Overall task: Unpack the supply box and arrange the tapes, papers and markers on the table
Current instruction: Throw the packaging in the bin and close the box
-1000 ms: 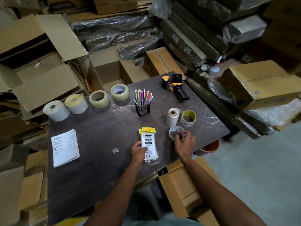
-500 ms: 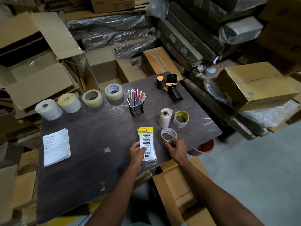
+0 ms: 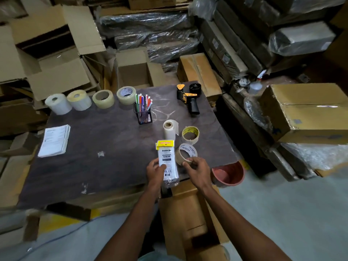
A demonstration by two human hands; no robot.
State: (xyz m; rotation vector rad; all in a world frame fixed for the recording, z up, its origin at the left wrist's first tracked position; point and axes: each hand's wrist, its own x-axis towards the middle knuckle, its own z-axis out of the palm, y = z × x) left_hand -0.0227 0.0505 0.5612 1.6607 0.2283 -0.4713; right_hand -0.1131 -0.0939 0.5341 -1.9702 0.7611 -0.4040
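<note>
**Unpacking nearly done, last items being placed**

Supplies already cover most of the table (image 3: 105, 147). Four rolls stand in a row along the far edge: two white label rolls (image 3: 58, 103) (image 3: 79, 99) and two clear tape rolls (image 3: 103, 99) (image 3: 126, 95). A mesh cup of markers (image 3: 143, 112) sits just right of them, a tape dispenser (image 3: 189, 97) lies near the far right corner, and a stack of papers (image 3: 55, 140) rests at the left side. Nearer the front are a small paper roll (image 3: 170, 129) and a tan tape roll (image 3: 190, 135), close together.

The left hand (image 3: 155, 169) grips a packaged item with a yellow header (image 3: 166, 159), thumb across its front; its lower end overhangs the table's near edge. The right hand (image 3: 195, 169) pinches the rim of a printed tape roll (image 3: 186, 153), tilted up on its edge just beside the package.

Judging by this layout, the arranging is largely finished; what seems left is settling these two items into place. The supply box (image 3: 190, 219) stands open below the table's front edge, and whether anything remains inside cannot be told.
</note>
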